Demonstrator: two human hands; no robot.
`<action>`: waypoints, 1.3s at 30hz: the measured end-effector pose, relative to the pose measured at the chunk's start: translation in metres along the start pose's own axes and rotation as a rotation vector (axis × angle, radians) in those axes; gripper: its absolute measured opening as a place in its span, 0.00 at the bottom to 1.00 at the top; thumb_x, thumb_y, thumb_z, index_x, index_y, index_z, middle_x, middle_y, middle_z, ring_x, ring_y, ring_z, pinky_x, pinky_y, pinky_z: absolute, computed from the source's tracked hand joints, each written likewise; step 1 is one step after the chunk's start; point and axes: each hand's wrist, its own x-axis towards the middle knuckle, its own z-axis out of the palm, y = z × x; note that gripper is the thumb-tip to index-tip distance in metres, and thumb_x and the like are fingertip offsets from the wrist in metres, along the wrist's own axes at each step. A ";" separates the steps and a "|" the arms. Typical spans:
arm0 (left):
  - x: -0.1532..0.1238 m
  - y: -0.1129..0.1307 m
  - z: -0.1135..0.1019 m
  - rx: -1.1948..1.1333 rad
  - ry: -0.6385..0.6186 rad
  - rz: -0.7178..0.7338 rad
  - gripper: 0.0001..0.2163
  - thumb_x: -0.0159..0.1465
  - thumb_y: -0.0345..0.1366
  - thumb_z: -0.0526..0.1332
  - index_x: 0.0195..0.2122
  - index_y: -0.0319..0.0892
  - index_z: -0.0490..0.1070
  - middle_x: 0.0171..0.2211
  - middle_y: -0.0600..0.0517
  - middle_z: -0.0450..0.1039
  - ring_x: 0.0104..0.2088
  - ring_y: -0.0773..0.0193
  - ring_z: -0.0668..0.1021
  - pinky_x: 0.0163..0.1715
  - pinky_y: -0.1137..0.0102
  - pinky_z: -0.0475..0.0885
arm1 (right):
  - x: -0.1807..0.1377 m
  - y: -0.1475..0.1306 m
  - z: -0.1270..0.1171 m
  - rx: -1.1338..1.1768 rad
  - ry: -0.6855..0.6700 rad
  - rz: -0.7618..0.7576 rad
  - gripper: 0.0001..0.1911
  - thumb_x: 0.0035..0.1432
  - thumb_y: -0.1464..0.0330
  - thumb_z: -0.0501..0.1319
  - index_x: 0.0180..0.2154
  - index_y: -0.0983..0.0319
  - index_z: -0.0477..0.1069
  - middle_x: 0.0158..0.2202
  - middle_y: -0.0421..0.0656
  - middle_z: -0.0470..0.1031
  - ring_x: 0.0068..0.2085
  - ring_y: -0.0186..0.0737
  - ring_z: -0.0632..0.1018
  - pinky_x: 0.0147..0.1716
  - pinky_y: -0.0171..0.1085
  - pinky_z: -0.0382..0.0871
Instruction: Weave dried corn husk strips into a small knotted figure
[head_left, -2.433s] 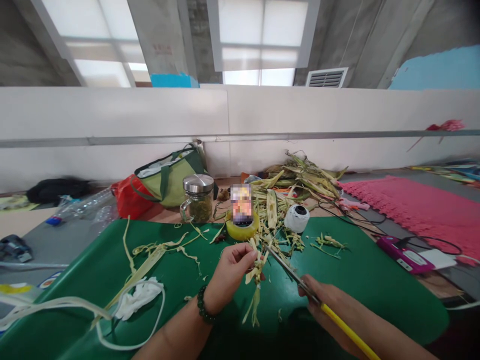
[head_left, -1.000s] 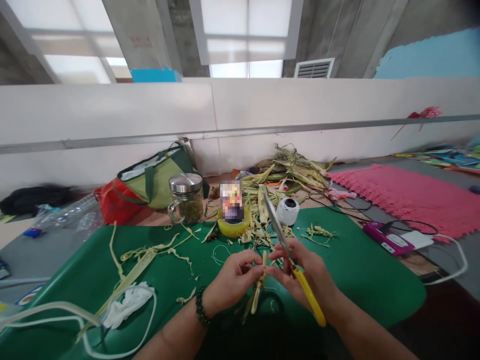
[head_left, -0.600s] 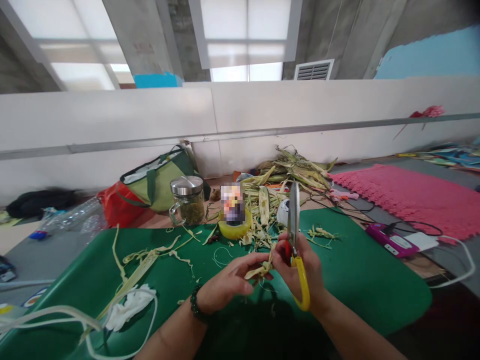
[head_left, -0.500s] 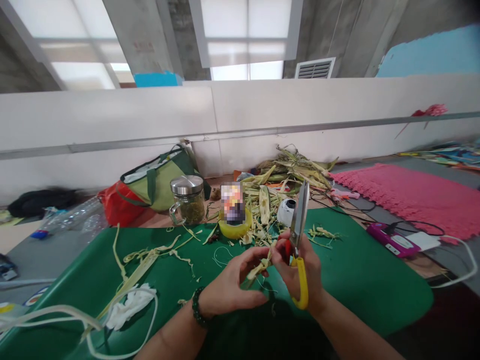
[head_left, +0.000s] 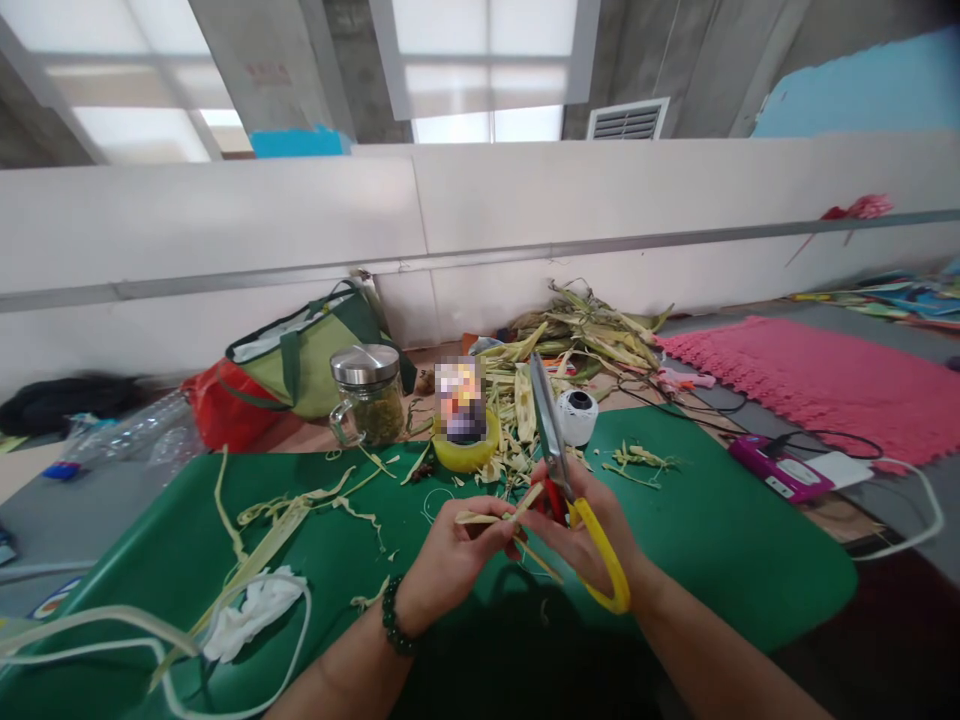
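My left hand point(head_left: 446, 560), with a dark green bead bracelet point(head_left: 396, 615) at the wrist, pinches a small bundle of pale corn husk strips point(head_left: 528, 499). Against the bundle's right side rest the fingertips of my right hand point(head_left: 604, 520). That hand also holds a pair of scissors point(head_left: 551, 425) with yellow and red handles, blades pointing up and away from me. Several strip ends stick out between the two hands. Beyond the fingers lie husk scraps point(head_left: 510, 470) and a white spool point(head_left: 577, 418).
Under my hands spreads a green mat point(head_left: 720, 540). Behind it stand a lidded glass mug point(head_left: 375, 410), a yellow bowl point(head_left: 469, 455), a pile of dried husks point(head_left: 592, 330) and a green bag point(head_left: 322, 375). A purple power strip point(head_left: 780, 470) and pink cloth point(head_left: 825, 390) lie right; white cable point(head_left: 304, 640), left.
The left thumb has closed from spread out to a pinch on the husk. The scissors have tipped leftward, uncovering the white spool. The husk bundle has turned between my fingers.
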 end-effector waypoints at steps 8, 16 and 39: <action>0.005 -0.001 -0.007 -0.099 0.133 -0.064 0.17 0.46 0.47 0.71 0.27 0.36 0.76 0.22 0.51 0.76 0.21 0.66 0.76 0.24 0.73 0.72 | -0.012 0.009 -0.022 -0.115 -0.224 -0.305 0.36 0.50 0.46 0.62 0.53 0.57 0.56 0.39 0.45 0.74 0.39 0.44 0.78 0.40 0.37 0.74; 0.005 0.005 -0.012 -0.167 0.182 -0.040 0.17 0.46 0.46 0.71 0.27 0.37 0.76 0.23 0.51 0.77 0.20 0.68 0.76 0.24 0.74 0.73 | -0.024 0.000 -0.086 -0.475 -0.389 -0.164 0.41 0.52 0.41 0.54 0.58 0.60 0.54 0.46 0.52 0.71 0.43 0.53 0.76 0.42 0.44 0.72; 0.003 0.003 -0.010 -0.126 0.096 -0.059 0.05 0.48 0.33 0.64 0.21 0.35 0.75 0.21 0.52 0.74 0.17 0.70 0.74 0.21 0.75 0.71 | -0.030 0.001 -0.056 -0.883 -0.592 0.031 0.32 0.43 0.44 0.64 0.39 0.62 0.65 0.33 0.47 0.74 0.31 0.47 0.77 0.28 0.36 0.64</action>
